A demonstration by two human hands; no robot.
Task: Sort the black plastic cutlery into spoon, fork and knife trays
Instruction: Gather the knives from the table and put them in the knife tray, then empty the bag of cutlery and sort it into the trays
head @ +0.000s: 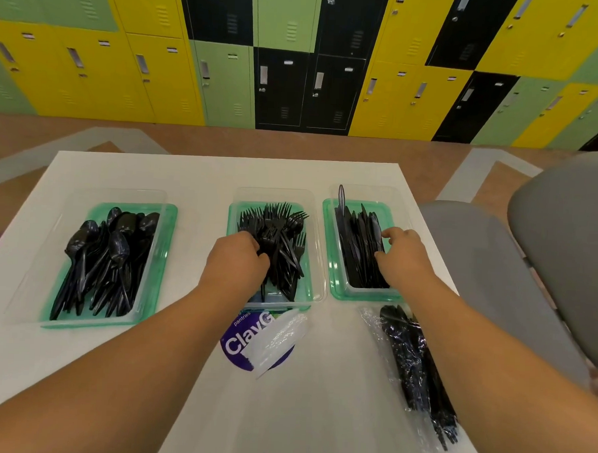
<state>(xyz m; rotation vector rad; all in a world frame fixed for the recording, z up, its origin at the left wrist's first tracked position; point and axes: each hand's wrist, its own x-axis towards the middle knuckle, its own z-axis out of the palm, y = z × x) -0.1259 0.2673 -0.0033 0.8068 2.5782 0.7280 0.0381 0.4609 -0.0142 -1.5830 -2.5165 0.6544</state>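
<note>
Three trays are set in a row across the far half of the white bench: spoon tray toward the left edge, fork tray at the middle, knife tray toward the right edge. Each is a clear tub on a green base, and each is stocked with black cutlery laid with handles toward the near edge and heads toward the far edge.

Item, unsorted stock: a clear plastic bag of black cutlery is seen near the right edge of the bench, just in front of the knife tray. Its long axis runs from far to near, slightly slanted toward the near right corner. It lies directly beneath the right forearm, so the right hand is judged the nearer for the next pick; the left would have to cross the middle of the bench.

Item, left hand: placed in the fork tray, fingers curled into the bundle of forks.

Item, right hand: placed in the knife tray, thumb and fingers bent against the knives; whether one is pinched cannot be told.

Item, spoons: untouched by either hand.

Item, sundries: an empty crumpled wrapper over a purple round label, just in front of the fork tray.

Sorting is judged well advanced, with the bagged lot outstanding.
</note>
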